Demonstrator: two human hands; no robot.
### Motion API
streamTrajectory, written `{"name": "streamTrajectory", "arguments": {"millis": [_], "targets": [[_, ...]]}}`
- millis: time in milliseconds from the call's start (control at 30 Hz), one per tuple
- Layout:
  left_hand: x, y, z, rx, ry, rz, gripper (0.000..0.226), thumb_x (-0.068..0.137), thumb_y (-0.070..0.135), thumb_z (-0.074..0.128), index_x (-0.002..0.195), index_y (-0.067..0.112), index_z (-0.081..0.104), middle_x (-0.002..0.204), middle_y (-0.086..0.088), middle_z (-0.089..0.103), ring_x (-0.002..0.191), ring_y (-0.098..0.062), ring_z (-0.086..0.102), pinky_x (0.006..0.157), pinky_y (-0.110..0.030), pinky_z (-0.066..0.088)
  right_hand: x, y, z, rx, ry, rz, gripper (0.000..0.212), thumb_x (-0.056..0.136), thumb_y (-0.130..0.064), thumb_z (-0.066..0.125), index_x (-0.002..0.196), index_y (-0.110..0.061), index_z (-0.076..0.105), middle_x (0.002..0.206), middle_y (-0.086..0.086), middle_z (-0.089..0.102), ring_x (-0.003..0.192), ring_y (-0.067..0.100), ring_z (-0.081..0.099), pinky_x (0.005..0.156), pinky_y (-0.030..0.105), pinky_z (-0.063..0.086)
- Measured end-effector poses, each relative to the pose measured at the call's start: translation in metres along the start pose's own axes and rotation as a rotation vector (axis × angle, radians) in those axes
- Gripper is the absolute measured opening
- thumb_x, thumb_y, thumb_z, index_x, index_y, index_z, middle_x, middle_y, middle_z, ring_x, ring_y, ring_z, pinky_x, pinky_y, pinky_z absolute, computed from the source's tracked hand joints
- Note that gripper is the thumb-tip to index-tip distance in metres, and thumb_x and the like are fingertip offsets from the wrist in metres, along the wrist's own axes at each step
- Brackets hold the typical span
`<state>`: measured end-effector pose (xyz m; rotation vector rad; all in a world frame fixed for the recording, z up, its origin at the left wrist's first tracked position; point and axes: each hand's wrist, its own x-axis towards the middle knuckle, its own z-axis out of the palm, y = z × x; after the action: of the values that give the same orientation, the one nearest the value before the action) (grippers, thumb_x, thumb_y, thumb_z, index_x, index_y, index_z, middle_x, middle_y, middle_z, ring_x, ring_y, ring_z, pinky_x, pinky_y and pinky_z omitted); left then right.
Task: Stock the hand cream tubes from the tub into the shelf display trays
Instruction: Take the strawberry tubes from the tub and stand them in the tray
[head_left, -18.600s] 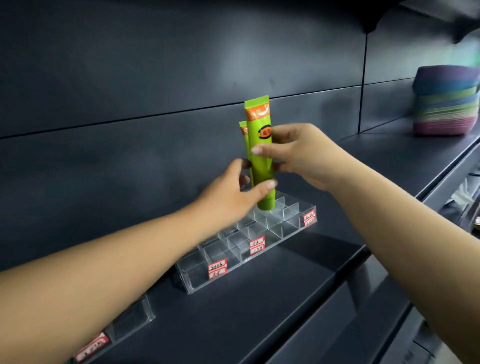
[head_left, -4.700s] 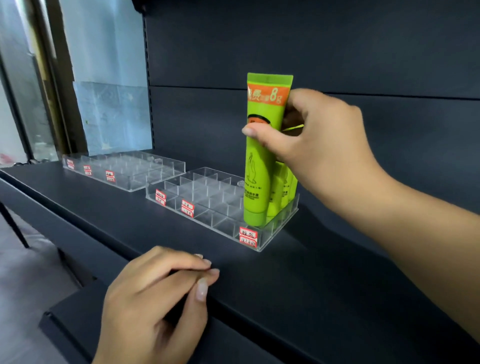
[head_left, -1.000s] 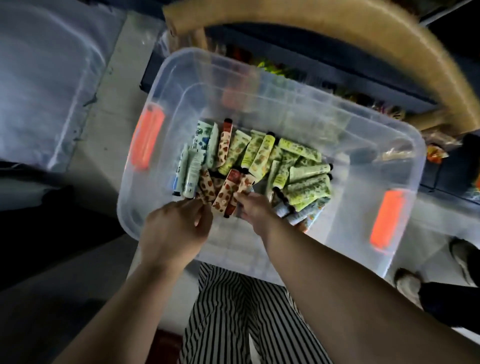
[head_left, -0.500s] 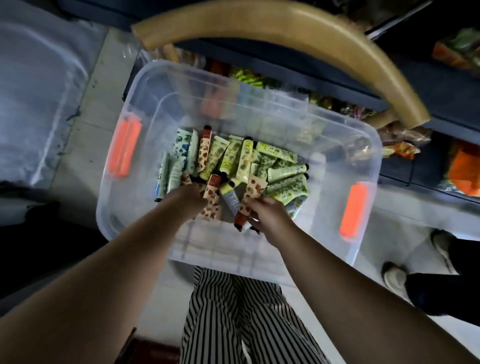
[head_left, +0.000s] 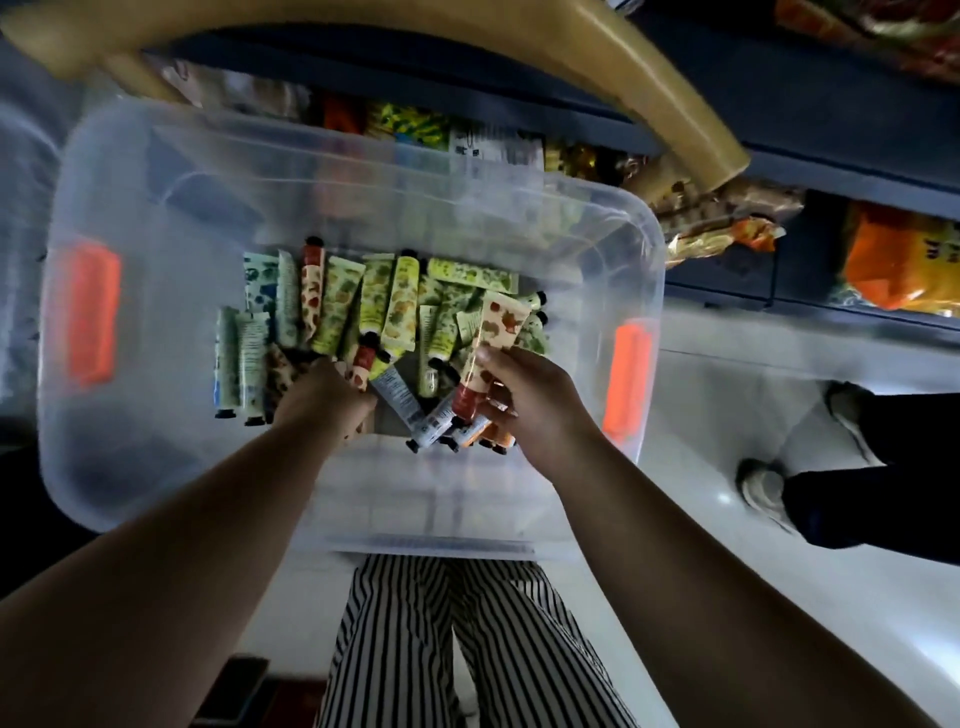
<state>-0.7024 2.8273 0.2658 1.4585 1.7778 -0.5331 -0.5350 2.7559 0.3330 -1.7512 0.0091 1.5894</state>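
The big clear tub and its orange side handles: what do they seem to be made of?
The big clear tub looks like translucent, slightly frosted plastic: the striped trousers and floor show blurred through its wall. The orange side handles look like opaque matte plastic, though blur leaves their finish uncertain.

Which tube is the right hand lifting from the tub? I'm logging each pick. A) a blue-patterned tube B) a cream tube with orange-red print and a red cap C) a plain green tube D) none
B: the right hand pinches the cream tube with orange-red print, raised above the pile in the clear tub.
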Motion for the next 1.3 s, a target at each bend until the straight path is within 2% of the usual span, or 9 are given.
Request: {"name": "streamTrajectory", "arguments": {"millis": [133,367,500,633,733,867,1067,1167,1300], "targets": [[-0.042,0.004,-0.037,-0.081,0.061,0.092,0.021,0.082,0.019,0.06,0.1,0.009,0.063,0.068,-0.009,0.063,0.067,-0.026,0.06,0.06,-0.03,0.046,-0.017,-0.022,-0.003,-0.063,-0.063,-0.078,0.016,0.088,-0.019,0.06,0.072,-0.016,0.059,0.069,0.003,0.053,0.069,0.017,0.049,0.065,0.027,0.037],[-0.147,0.026,-0.125,-0.205,0.163,0.325,0.025,0.082,0.008,0.062,0.106,0.011,0.069,0.1,-0.007,0.065,0.086,-0.021,0.059,0.058,-0.02,0.035,-0.08,-0.091,0.01,-0.057,-0.172,-0.206,0.009,0.085,-0.019,0.065,0.076,-0.02,0.061,0.07,-0.005,0.057,0.067,0.012,0.054,0.066,0.026,0.045],[-0.215,0.04,-0.182,-0.365,0.232,0.43,0.017,0.073,0.027,0.076,0.086,0.026,0.065,0.082,0.006,0.066,0.077,-0.01,0.06,0.059,-0.011,0.038,-0.133,-0.135,0.028,-0.01,-0.301,-0.253,0.004,0.085,-0.015,0.064,0.086,-0.013,0.06,0.077,-0.001,0.061,0.071,0.013,0.058,0.066,0.029,0.052],[-0.261,0.047,-0.239,-0.641,0.369,0.516,0.033,0.057,0.023,0.084,0.076,0.028,0.058,0.075,0.011,0.062,0.069,-0.005,0.057,0.062,-0.018,0.042,-0.183,-0.174,0.043,-0.012,-0.456,-0.363,0.004,0.086,-0.011,0.061,0.084,-0.013,0.063,0.073,0.001,0.067,0.067,0.014,0.063,0.075,0.036,0.054],[-0.284,0.05,-0.274,-0.869,0.344,0.577,0.011,0.074,0.011,0.074,0.075,0.017,0.065,0.074,0.0,0.068,0.072,-0.012,0.063,0.069,-0.021,0.048,-0.219,-0.204,0.055,-0.084,-0.58,-0.493,0.005,0.085,-0.012,0.061,0.085,-0.011,0.066,0.081,0.005,0.07,0.076,0.019,0.065,0.074,0.035,0.055],[-0.313,0.061,-0.318,-1.269,0.293,0.684,0.013,0.087,0.004,0.053,0.085,0.012,0.063,0.072,0.0,0.069,0.076,-0.021,0.061,0.07,-0.03,0.052,-0.263,-0.243,0.078,-0.149,-0.659,-0.626,0.009,0.086,-0.007,0.059,0.089,-0.012,0.066,0.078,0.003,0.068,0.069,0.015,0.065,0.065,0.03,0.057],[-0.337,0.068,-0.394,-1.306,0.241,0.834,0.027,0.094,0.016,0.047,0.12,0.021,0.052,0.107,-0.005,0.065,0.094,-0.026,0.066,0.085,-0.049,0.05,-0.316,-0.303,0.113,-0.242,-0.618,-0.876,0.014,0.088,-0.011,0.057,0.099,-0.013,0.065,0.077,-0.005,0.07,0.073,0.008,0.065,0.068,0.028,0.054],[-0.336,0.072,-0.437,-1.32,0.199,0.91,0.019,0.095,0.015,0.045,0.111,0.021,0.054,0.106,-0.007,0.062,0.093,-0.024,0.065,0.086,-0.049,0.048,-0.335,-0.332,0.131,-0.185,-0.54,-0.975,0.014,0.088,-0.01,0.057,0.101,-0.013,0.063,0.079,-0.005,0.07,0.073,0.006,0.065,0.066,0.023,0.054],[-0.327,0.085,-0.496,-1.394,0.136,0.993,0.015,0.099,0.017,0.038,0.107,0.019,0.05,0.097,-0.008,0.062,0.088,-0.021,0.063,0.074,-0.042,0.049,-0.353,-0.364,0.159,-0.071,-0.395,-1.087,0.016,0.092,-0.008,0.05,0.092,-0.018,0.062,0.087,0.003,0.065,0.079,0.014,0.06,0.062,0.025,0.053]]}}
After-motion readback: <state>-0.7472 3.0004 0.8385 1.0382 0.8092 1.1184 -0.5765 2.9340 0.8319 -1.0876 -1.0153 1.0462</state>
